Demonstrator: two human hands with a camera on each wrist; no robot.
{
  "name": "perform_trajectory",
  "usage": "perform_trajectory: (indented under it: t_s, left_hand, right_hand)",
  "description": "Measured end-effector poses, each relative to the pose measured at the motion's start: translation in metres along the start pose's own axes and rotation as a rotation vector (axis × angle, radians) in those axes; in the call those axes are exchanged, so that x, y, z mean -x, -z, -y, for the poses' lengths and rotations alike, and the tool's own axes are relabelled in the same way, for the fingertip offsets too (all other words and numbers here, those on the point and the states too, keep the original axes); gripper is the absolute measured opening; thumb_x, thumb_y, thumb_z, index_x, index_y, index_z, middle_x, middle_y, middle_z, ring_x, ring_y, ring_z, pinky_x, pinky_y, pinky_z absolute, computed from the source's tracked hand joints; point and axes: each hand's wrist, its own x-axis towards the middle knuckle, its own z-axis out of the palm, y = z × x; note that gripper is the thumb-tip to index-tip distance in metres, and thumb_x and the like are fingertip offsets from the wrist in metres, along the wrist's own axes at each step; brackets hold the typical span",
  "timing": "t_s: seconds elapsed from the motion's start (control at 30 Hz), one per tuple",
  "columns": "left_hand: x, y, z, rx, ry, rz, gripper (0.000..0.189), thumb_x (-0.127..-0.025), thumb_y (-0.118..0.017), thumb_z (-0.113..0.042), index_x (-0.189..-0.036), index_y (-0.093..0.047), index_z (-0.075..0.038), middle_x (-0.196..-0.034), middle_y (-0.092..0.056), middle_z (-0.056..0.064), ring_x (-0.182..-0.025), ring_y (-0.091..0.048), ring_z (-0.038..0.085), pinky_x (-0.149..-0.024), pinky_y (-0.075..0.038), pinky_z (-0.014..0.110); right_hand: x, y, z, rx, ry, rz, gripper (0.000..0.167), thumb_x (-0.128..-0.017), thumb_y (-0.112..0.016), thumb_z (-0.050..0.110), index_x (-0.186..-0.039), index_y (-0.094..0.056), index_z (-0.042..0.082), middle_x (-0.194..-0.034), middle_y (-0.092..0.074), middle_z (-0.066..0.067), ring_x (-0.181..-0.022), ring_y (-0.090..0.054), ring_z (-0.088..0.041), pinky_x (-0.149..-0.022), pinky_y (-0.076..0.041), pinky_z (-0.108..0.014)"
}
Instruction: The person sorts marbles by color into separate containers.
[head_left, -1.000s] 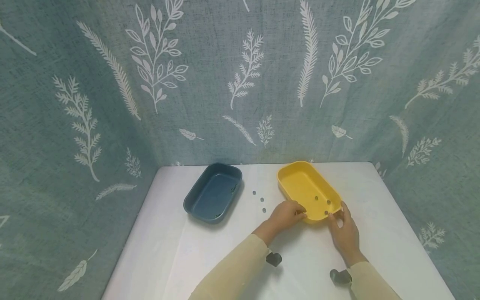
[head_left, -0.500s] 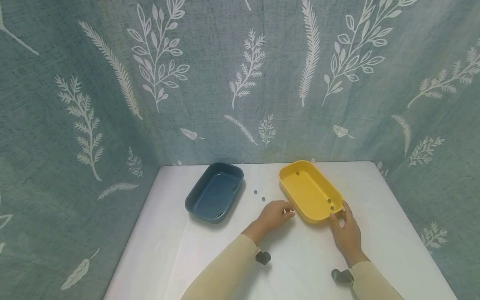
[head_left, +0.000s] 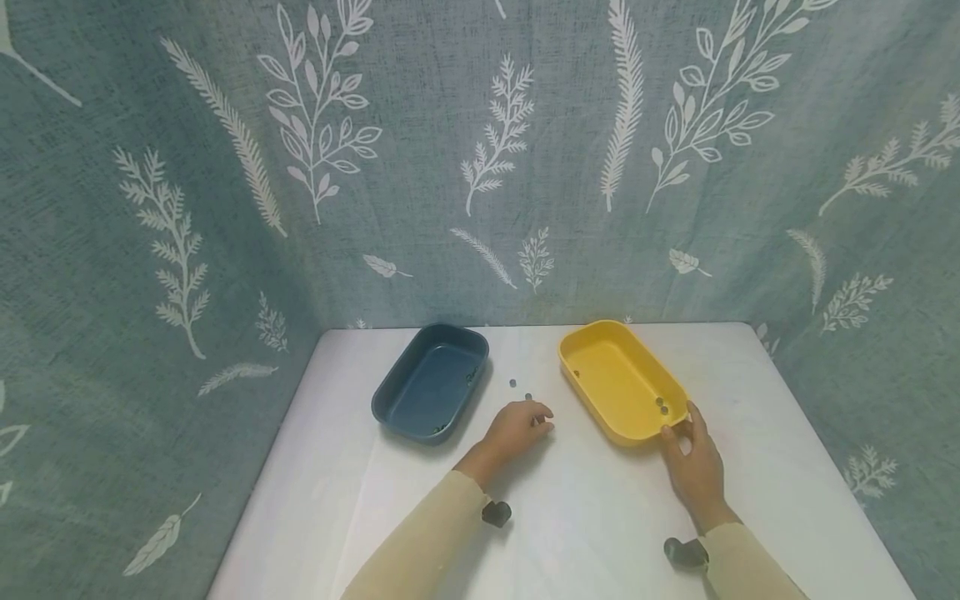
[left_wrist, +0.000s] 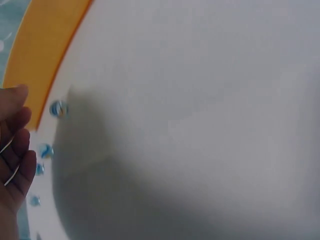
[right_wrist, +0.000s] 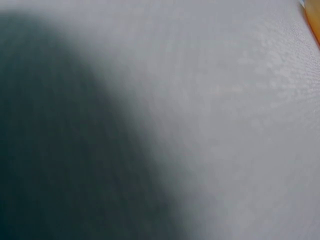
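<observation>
My left hand (head_left: 517, 429) is over the white table between the two trays, beside small glass marbles, one marble (head_left: 513, 383) standing a little beyond it. Its fingers are loosely bent, and nothing shows between them. Several blue-and-clear marbles (left_wrist: 58, 108) lie near these fingers in the left wrist view. At the near right corner of the yellow tray (head_left: 611, 379), my right hand (head_left: 694, 467) grips the rim with thumb and fingers. Two marbles (head_left: 662, 406) sit close together inside that tray, and another marble (head_left: 577, 373) is by its left wall. The right wrist view shows mostly tabletop and a dark blur.
A dark blue tray (head_left: 431, 387) stands on the left of the table (head_left: 585, 517), with a few small marbles (head_left: 470, 377) along its right side. A patterned green-grey curtain (head_left: 420, 167) encloses the back and both sides.
My left hand has drawn back leftward from the yellow tray to the loose marbles. A marble in that tray has rolled to its left wall. My right hand stays on the rim.
</observation>
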Motion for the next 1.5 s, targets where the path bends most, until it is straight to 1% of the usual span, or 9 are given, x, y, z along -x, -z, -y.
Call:
perform_trajectory:
  t_s: [0.1, 0.3, 0.43, 0.63, 0.83, 1.03, 1.2, 1.33, 1.5]
  left_hand:
    - [0.002, 0.0, 0.007, 0.015, 0.017, -0.007, 0.018, -0.091, -0.069, -0.026, -0.106, -0.073, -0.017, -0.087, -0.066, -0.012, -0.076, -0.058, 0.004, -0.074, -0.05, 0.026]
    - [0.006, -0.003, 0.018, 0.018, 0.024, -0.013, 0.016, -0.091, -0.069, -0.024, -0.104, -0.073, -0.018, -0.084, -0.065, -0.012, -0.075, -0.057, 0.004, -0.073, -0.05, 0.025]
    - [0.007, -0.003, 0.021, 0.023, 0.04, -0.006, 0.015, -0.09, -0.069, -0.022, -0.103, -0.073, -0.018, -0.086, -0.066, -0.011, -0.077, -0.059, 0.006, -0.075, -0.051, 0.027]
    - [0.008, -0.006, 0.024, 0.005, 0.058, 0.012, 0.014, -0.09, -0.069, -0.022, -0.103, -0.073, -0.018, -0.093, -0.069, -0.009, -0.084, -0.062, 0.009, -0.082, -0.051, 0.03]
    - [0.007, -0.011, 0.022, 0.018, 0.033, 0.031, 0.016, -0.089, -0.07, -0.024, -0.102, -0.073, -0.016, -0.095, -0.069, -0.008, -0.086, -0.062, 0.009, -0.083, -0.051, 0.03]
    - [0.006, -0.012, 0.018, -0.015, -0.005, 0.042, 0.017, -0.088, -0.071, -0.023, -0.104, -0.073, -0.017, -0.093, -0.069, -0.009, -0.087, -0.063, 0.009, -0.084, -0.051, 0.028]
    - [0.006, -0.014, 0.016, -0.036, -0.004, 0.05, 0.019, -0.086, -0.072, -0.024, -0.104, -0.073, -0.018, -0.099, -0.07, -0.008, -0.095, -0.064, 0.012, -0.088, -0.05, 0.03]
    - [0.005, -0.016, 0.015, -0.053, 0.005, 0.061, 0.019, -0.087, -0.072, -0.028, -0.104, -0.073, -0.02, -0.1, -0.07, -0.009, -0.098, -0.064, 0.012, -0.09, -0.05, 0.031]
    - [0.004, -0.018, 0.014, -0.053, 0.011, 0.063, 0.017, -0.087, -0.072, -0.028, -0.103, -0.073, -0.021, -0.1, -0.069, -0.011, -0.1, -0.064, 0.012, -0.091, -0.049, 0.031]
  right_hand:
    - [0.0, 0.0, -0.001, 0.01, -0.012, 0.004, 0.074, -0.099, -0.044, 0.052, -0.158, -0.007, 0.026, -0.146, -0.041, -0.024, -0.134, -0.03, -0.05, -0.106, -0.019, -0.068]
    - [0.0, -0.001, 0.0, 0.008, 0.001, 0.002, 0.075, -0.099, -0.044, 0.053, -0.158, -0.008, 0.024, -0.145, -0.042, -0.024, -0.133, -0.031, -0.051, -0.105, -0.02, -0.069]
    - [0.0, 0.0, 0.0, 0.008, 0.006, 0.004, 0.074, -0.1, -0.044, 0.052, -0.158, -0.008, 0.024, -0.145, -0.042, -0.024, -0.133, -0.031, -0.051, -0.105, -0.02, -0.069]
    - [0.0, 0.001, 0.001, 0.01, 0.01, 0.005, 0.074, -0.1, -0.044, 0.051, -0.158, -0.008, 0.023, -0.145, -0.042, -0.025, -0.133, -0.031, -0.051, -0.105, -0.02, -0.069]
    - [0.0, 0.001, 0.002, 0.008, 0.009, 0.004, 0.074, -0.1, -0.045, 0.051, -0.158, -0.008, 0.023, -0.144, -0.043, -0.024, -0.133, -0.032, -0.05, -0.106, -0.021, -0.067]
    - [0.0, 0.001, 0.002, 0.001, -0.002, 0.008, 0.075, -0.1, -0.045, 0.052, -0.158, -0.007, 0.023, -0.146, -0.041, -0.024, -0.134, -0.03, -0.05, -0.106, -0.019, -0.068]
    - [0.0, 0.001, 0.001, 0.0, 0.014, -0.004, 0.074, -0.1, -0.046, 0.051, -0.158, -0.009, 0.023, -0.144, -0.043, -0.024, -0.133, -0.032, -0.05, -0.106, -0.02, -0.067]
    - [-0.001, 0.0, 0.001, 0.005, 0.009, -0.003, 0.074, -0.1, -0.045, 0.05, -0.158, -0.008, 0.024, -0.145, -0.042, -0.024, -0.134, -0.031, -0.049, -0.107, -0.02, -0.067]
    - [0.0, 0.0, 0.002, 0.006, 0.024, -0.009, 0.073, -0.1, -0.046, 0.048, -0.158, -0.009, 0.022, -0.144, -0.043, -0.026, -0.133, -0.032, -0.05, -0.106, -0.021, -0.067]
